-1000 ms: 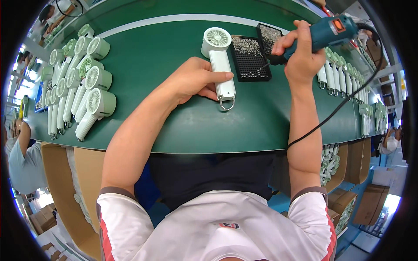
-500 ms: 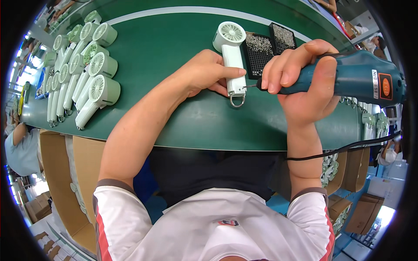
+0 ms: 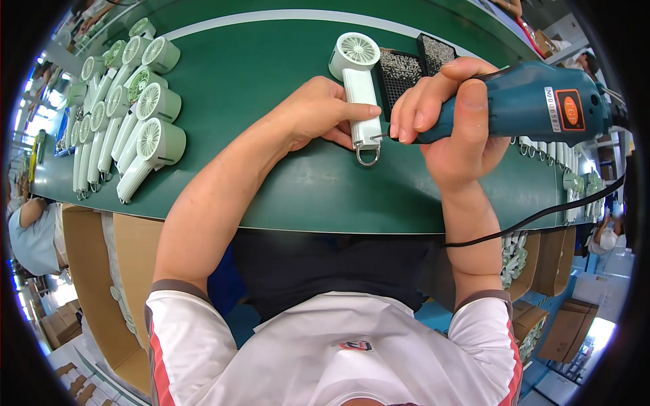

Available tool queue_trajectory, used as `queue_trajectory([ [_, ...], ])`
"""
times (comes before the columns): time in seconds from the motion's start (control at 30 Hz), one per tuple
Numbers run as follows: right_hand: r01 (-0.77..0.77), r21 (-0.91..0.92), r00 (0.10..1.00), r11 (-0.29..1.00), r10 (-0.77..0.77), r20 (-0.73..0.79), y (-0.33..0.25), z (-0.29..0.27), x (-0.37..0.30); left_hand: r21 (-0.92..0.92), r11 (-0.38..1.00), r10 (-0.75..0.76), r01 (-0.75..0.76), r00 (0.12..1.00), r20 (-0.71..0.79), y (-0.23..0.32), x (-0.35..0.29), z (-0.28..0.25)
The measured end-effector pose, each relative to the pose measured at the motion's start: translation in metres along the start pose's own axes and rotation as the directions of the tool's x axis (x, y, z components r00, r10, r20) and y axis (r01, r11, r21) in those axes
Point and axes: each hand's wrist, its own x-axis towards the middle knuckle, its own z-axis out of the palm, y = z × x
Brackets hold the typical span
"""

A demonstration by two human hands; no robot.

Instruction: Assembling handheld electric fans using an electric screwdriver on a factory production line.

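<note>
A pale green handheld fan (image 3: 359,84) lies on the green table, its round grille away from me and its wire loop toward me. My left hand (image 3: 323,114) is closed on the handle, thumb laid across the top. In my right hand (image 3: 450,122) is a teal electric screwdriver (image 3: 521,105), gripped round its body and held nearly level. Its thin bit points left and meets the handle's lower end, near the loop. Whether a screw sits under the tip is too small to tell.
Two black trays of small screws, one nearer (image 3: 399,71) and one farther (image 3: 439,54), stand beyond my right hand. Several more fans (image 3: 159,101) lie in rows at the left. Cardboard boxes (image 3: 95,271) stand below the table edge. A black cord (image 3: 542,223) crosses my right forearm.
My right hand and the screwdriver have shifted a little left and away from me, the body tilting more level. The fan and my left hand have barely moved.
</note>
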Motion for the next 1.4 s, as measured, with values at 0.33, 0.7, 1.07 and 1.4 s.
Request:
queue_trajectory([
  [0.33, -0.088, -0.023, 0.993, 0.996, 0.086, -0.077, 0.002, 0.009, 0.003, 0.017, 1.0, 0.008, -0.008, 1.0, 0.002, -0.001, 0.0, 0.002],
  [0.7, -0.166, -0.036, 0.984, 0.985, 0.163, -0.07, 0.007, 0.017, 0.008, 0.029, 0.999, 0.023, -0.021, 0.999, -0.039, 0.001, -0.002, 0.004],
  [1.07, -0.161, -0.12, 0.986, 0.98, 0.164, 0.015, -0.002, 0.031, -0.004, -0.026, 0.997, 0.075, -0.076, 0.996, -0.045, -0.002, -0.008, 0.008],
  [1.4, 0.234, -0.937, 0.972, 0.258, -0.098, 0.215, -0.089, -0.079, -0.047, -0.005, 0.956, 0.287, -0.294, 0.938, -0.197, -0.005, -0.007, 0.007],
])
